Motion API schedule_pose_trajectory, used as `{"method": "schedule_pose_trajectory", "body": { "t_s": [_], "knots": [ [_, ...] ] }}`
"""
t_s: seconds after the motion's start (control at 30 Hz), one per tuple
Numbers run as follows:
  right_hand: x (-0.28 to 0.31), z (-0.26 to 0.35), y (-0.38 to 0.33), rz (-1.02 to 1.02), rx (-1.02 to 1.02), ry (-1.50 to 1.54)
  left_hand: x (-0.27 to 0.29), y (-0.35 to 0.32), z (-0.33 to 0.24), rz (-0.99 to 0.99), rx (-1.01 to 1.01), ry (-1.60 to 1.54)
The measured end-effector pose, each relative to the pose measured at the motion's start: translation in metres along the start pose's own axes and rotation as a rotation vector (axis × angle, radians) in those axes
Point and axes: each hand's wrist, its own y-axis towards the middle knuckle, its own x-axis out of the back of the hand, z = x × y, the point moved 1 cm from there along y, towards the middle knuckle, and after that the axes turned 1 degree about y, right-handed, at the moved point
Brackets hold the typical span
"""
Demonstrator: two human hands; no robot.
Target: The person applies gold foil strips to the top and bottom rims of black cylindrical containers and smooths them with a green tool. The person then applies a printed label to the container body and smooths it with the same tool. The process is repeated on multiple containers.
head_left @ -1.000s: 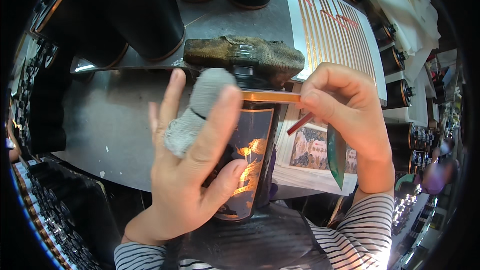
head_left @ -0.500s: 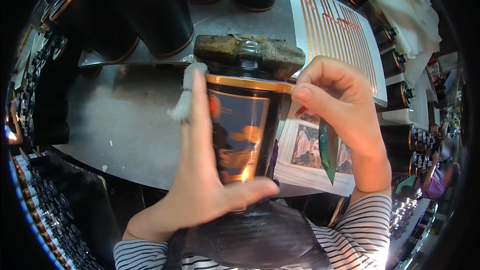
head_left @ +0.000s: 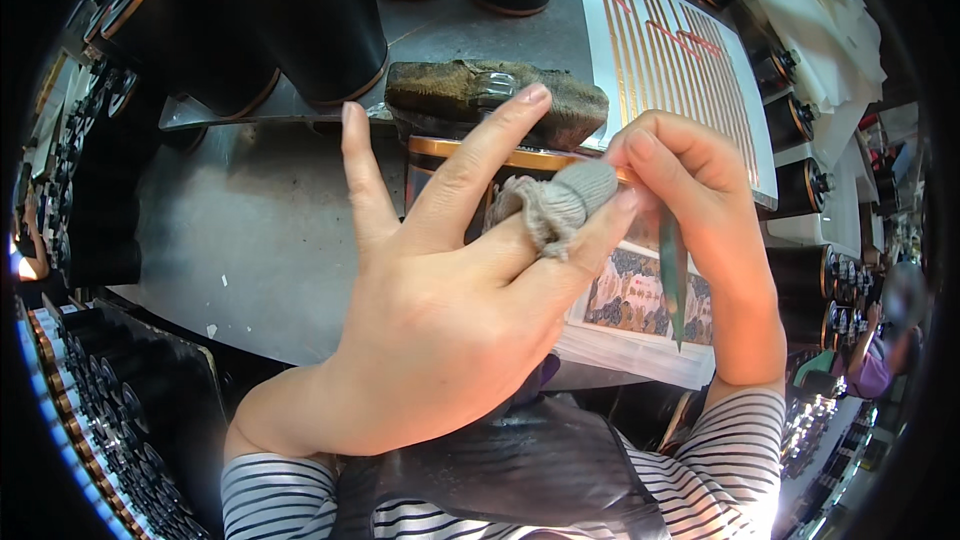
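Observation:
A black canister (head_left: 416,180) with a gold band (head_left: 432,147) along its top edge lies in front of me, mostly covered by my left hand (head_left: 450,310). That hand reaches across it with fingers spread; a grey knitted cover (head_left: 585,185) wraps one finger, whose tip is by the band's right end. My right hand (head_left: 705,190) pinches at that end, thumb against forefinger, seemingly on the band's strip. From the same hand hangs a thin, pointed green blade-like piece (head_left: 673,270). Beyond the canister sits a worn brown block (head_left: 575,112), its notch around the canister's clear fitting.
At the back right lies a white sheet (head_left: 625,90) of gold strips with red marks. Under my right hand is a stack of printed labels (head_left: 640,290). Tall black canisters (head_left: 300,20) stand at the back left on the metal table (head_left: 250,270). Another person (head_left: 875,365) is far right.
My left hand has swung from the canister's left side across its front to the band's right end, turning its back upward. The right hand stays pinched there; the green piece has turned edge-on.

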Motion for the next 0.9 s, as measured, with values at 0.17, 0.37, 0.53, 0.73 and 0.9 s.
{"method": "schedule_pose_trajectory", "body": {
  "t_s": [0.17,0.37,0.53,0.73,0.9],
  "knots": [
    [-0.009,0.005,0.002,-0.012,0.053,-0.055,-0.024,-0.034,0.012,-0.122,0.377,-1.025],
    [-0.002,0.003,-0.002,-0.039,0.069,-0.099,-0.015,-0.038,0.022,-0.06,0.21,-0.447],
    [0.006,-0.001,-0.005,-0.049,-0.007,-0.037,-0.004,-0.018,0.0,0.062,0.041,0.076],
    [0.003,0.004,-0.003,-0.064,0.008,-0.021,0.012,-0.013,0.004,0.103,0.087,-0.138],
    [-0.014,0.01,-0.001,-0.029,0.075,-0.081,-0.034,-0.041,0.014,-0.176,0.571,-1.402]
  ]
}}
